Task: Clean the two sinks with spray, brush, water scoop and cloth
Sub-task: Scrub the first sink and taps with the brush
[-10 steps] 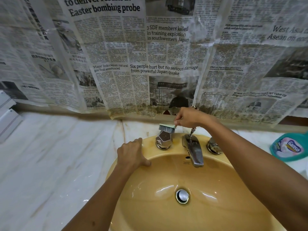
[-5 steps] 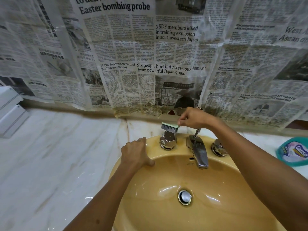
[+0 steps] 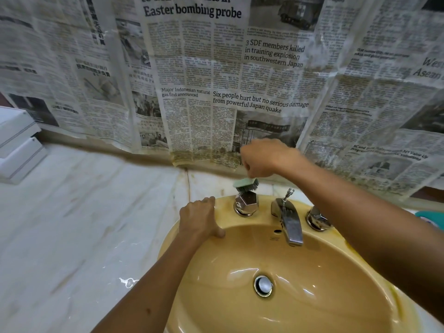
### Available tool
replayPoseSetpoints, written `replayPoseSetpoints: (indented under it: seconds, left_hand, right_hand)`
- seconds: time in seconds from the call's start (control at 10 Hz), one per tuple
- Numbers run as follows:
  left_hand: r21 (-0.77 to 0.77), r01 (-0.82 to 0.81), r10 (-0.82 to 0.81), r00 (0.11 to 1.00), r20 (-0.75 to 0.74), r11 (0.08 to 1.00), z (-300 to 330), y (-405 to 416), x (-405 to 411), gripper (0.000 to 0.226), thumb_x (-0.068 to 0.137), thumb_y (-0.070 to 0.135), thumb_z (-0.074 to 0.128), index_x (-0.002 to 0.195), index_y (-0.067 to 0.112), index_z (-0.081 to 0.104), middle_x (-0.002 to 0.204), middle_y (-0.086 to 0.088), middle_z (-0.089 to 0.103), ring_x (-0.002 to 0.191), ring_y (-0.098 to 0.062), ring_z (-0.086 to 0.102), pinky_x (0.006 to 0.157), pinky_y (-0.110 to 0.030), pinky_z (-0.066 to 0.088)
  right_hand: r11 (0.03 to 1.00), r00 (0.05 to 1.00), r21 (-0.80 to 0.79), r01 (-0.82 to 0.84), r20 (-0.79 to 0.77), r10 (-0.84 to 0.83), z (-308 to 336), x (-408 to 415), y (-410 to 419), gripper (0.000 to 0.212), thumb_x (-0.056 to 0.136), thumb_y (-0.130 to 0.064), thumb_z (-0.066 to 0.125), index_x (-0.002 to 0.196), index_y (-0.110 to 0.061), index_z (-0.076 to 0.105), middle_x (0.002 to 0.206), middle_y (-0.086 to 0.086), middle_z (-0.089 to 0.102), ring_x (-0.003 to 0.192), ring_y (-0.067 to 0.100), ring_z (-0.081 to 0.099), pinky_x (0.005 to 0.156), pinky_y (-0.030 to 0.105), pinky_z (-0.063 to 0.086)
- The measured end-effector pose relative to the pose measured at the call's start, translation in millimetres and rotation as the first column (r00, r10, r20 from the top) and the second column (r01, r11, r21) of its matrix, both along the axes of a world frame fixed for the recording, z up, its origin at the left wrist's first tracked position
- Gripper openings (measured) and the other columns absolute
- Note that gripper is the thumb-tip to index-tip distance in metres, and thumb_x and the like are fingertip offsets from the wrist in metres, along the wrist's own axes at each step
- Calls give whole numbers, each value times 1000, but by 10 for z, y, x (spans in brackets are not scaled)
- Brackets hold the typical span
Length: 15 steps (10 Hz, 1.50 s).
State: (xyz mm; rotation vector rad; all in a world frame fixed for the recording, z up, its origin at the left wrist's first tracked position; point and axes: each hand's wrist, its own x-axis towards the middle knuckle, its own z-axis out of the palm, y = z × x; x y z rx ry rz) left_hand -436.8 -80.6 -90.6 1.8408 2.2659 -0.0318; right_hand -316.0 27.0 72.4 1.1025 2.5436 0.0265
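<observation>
My left hand (image 3: 200, 218) rests on the rim of the sink (image 3: 300, 267) at about 10 o'clock, fingers curled over the outer edge and thumb lying along the inner lip. It braces me and holds no tool. Its position on the rim is unchanged from a second ago.

The change is at the left tap knob (image 3: 245, 203), at about 11 o'clock on the sink deck. My right hand (image 3: 265, 158) grips the brush (image 3: 246, 185) with fingers closed tight around the handle. A second ago the brush sat just behind the knob. It now stands directly over the knob with the bristles pointing down and touching its top. The hand itself is blurred, so the stroke is likely in progress.

I judge this as the scrubbing step moving from the rear of the deck onto the fittings. The spout (image 3: 289, 223) at 12 o'clock and the right tap knob (image 3: 316, 218) at 1 o'clock come next in that order. The yellow-brown staining on the deck around both knobs is still visible. The basin and drain (image 3: 263, 286) show no foam. A blue-capped bottle (image 3: 430, 218) sits on the table (image 3: 84, 224) at 2 o'clock, mostly hidden behind my right forearm.
</observation>
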Motion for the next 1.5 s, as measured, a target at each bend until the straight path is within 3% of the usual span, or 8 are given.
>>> replayPoseSetpoints:
  seconds: [0.3, 0.4, 0.6, 0.7, 1.1, 1.2, 1.3, 1.5]
  left_hand:
    - [20, 9, -9, 1000, 27, 1000, -38, -6, -18, 78, 58, 59, 82, 118, 19, 51, 114, 4, 63, 104, -24, 64, 68, -29, 36]
    - [24, 5, -6, 999, 40, 1000, -56, 4, -31, 78, 57, 58, 82, 117, 19, 51, 113, 4, 64, 103, -24, 64, 68, -29, 36]
    - [32, 5, -7, 999, 41, 999, -91, 15, -38, 77, 57, 56, 81, 118, 19, 52, 113, 3, 64, 102, -24, 64, 68, -29, 37]
    - [40, 5, -7, 999, 44, 999, -94, 20, -40, 78, 57, 57, 81, 118, 19, 52, 112, 3, 64, 101, -24, 65, 67, -29, 37]
    - [36, 5, -7, 999, 54, 999, -96, 2, -46, 78, 59, 56, 81, 120, 18, 51, 114, 3, 63, 103, -23, 63, 68, -29, 37]
    - [32, 9, -11, 999, 51, 999, -96, 15, -43, 79, 60, 57, 81, 121, 18, 51, 116, 3, 62, 105, -23, 63, 70, -30, 38]
    - [33, 6, -8, 999, 45, 999, -98, 15, -40, 80, 60, 58, 81, 122, 18, 50, 117, 3, 61, 106, -23, 63, 70, -30, 38]
    - [41, 1, -3, 998, 55, 999, -85, -1, -45, 78, 59, 58, 79, 120, 19, 50, 114, 3, 63, 104, -22, 63, 69, -29, 37]
  right_hand:
    - [999, 979, 9, -40, 199, 37, 11, -458, -96, 40, 89, -15, 68, 65, -16, 36, 69, -3, 51, 59, 11, 48, 60, 31, 46]
    - [999, 973, -48, -12, 228, 23, -67, -471, -47, 26, 89, -19, 68, 72, -13, 51, 71, -4, 56, 63, 12, 54, 57, 25, 46]
    - [993, 983, -111, 36, 183, -15, -153, -444, 12, 17, 89, -20, 69, 77, -13, 59, 73, -3, 58, 69, 15, 57, 55, 22, 42]
    - [994, 983, -107, 26, 181, -6, -174, -474, -33, 13, 88, -22, 70, 89, -10, 66, 85, 0, 67, 80, 16, 64, 69, 30, 54]
    - [987, 992, -159, 36, 123, -16, -132, -391, -46, 9, 87, -21, 71, 84, -12, 72, 81, -1, 70, 74, 14, 63, 70, 30, 53]
    - [998, 986, 23, -63, 156, 59, -106, -322, -145, 23, 82, -18, 64, 64, -18, 51, 63, -3, 53, 63, 17, 52, 61, 31, 49]
    - [982, 956, 13, -186, 231, 178, -93, -259, -249, 24, 80, -19, 61, 59, -17, 50, 57, -4, 45, 58, 18, 45, 52, 29, 39]
    - [960, 913, 41, -276, 325, 248, -21, -228, -377, 11, 80, -23, 62, 70, -20, 65, 69, -2, 62, 60, 16, 49, 45, 25, 33]
